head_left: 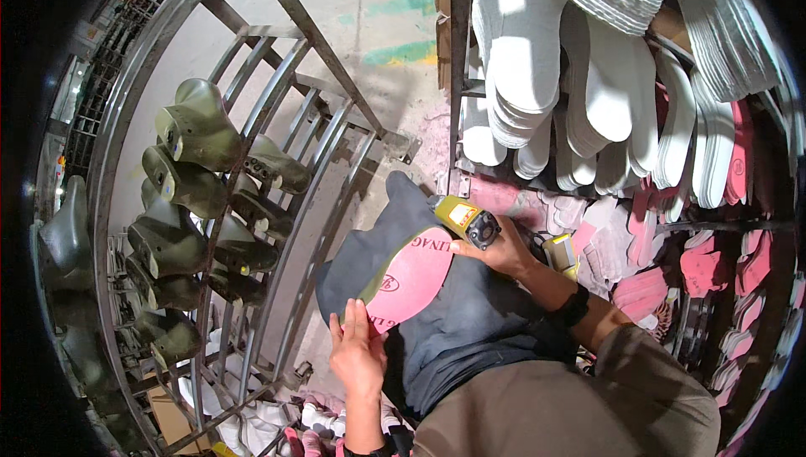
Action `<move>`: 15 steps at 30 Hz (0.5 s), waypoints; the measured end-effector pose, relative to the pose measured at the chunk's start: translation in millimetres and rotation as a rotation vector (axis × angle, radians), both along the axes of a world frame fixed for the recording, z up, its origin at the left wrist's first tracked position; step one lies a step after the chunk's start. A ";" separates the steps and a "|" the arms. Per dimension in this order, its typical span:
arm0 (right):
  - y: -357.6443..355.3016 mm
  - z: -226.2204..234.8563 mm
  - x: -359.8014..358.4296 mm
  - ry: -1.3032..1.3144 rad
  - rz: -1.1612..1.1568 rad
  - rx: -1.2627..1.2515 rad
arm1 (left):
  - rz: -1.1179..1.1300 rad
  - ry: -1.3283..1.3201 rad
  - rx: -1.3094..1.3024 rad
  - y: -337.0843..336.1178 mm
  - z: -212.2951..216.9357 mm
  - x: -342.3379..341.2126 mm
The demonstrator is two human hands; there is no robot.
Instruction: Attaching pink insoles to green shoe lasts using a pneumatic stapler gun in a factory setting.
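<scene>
My left hand [357, 355] holds the heel end of a shoe last with a pink insole [413, 276] lying on its sole, resting on my knee in dark trousers [457, 323]. A yellow staple gun [466, 220] is gripped in my right hand [495, 249], its dark nose pressed near the toe end of the pink insole. A black band sits on my right wrist.
A metal rack [277, 146] to the left carries several olive-green shoe lasts [197, 134]. To the right, shelves hold stacks of white insoles [604, 88] and pink insoles [722, 264]. Concrete floor [378, 20] lies ahead. White items lie by my feet.
</scene>
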State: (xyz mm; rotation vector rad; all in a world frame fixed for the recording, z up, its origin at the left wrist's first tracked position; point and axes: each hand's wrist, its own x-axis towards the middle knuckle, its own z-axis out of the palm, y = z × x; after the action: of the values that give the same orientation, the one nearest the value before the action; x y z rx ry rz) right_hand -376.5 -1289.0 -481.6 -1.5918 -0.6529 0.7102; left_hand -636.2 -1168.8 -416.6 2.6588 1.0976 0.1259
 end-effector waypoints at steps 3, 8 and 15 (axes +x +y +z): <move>1.3 12.0 -1.6 -0.068 -0.029 0.004 | -0.022 0.016 -0.011 9.5 0.0 0.1; -17.2 21.5 13.6 0.044 0.105 -0.202 | -0.029 0.017 -0.084 20.3 4.9 1.3; -43.2 74.1 0.5 -0.092 0.395 -0.010 | -0.045 -0.012 -0.115 29.3 8.3 7.2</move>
State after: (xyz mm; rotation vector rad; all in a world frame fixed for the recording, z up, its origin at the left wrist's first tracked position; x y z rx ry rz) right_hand -375.9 -1332.2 -407.5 -1.5263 -1.0503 0.9329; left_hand -629.0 -1139.5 -408.2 2.5748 1.0093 0.0671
